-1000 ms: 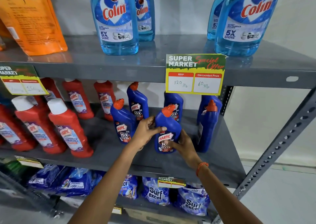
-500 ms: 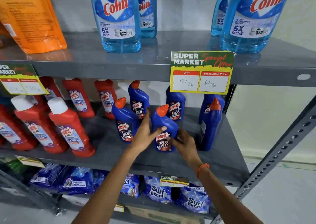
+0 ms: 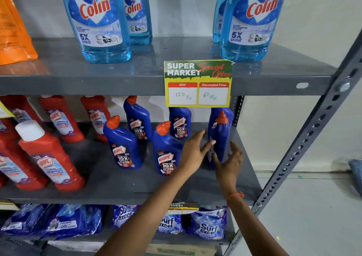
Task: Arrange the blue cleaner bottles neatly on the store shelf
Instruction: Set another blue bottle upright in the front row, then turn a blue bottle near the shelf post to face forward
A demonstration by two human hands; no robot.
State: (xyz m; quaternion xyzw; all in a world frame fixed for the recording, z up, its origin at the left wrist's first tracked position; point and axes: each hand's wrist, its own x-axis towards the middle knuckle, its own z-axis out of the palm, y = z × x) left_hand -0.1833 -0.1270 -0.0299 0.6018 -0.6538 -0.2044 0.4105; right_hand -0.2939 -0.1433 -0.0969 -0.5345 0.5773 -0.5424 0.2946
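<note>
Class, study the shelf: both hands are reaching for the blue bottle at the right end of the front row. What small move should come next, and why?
Probably close both hands on the rightmost blue bottle and turn it label-forward. The left hand and right hand flank it with fingers spread, and it shows its narrow side, while the front-row neighbours show their labels.
</note>
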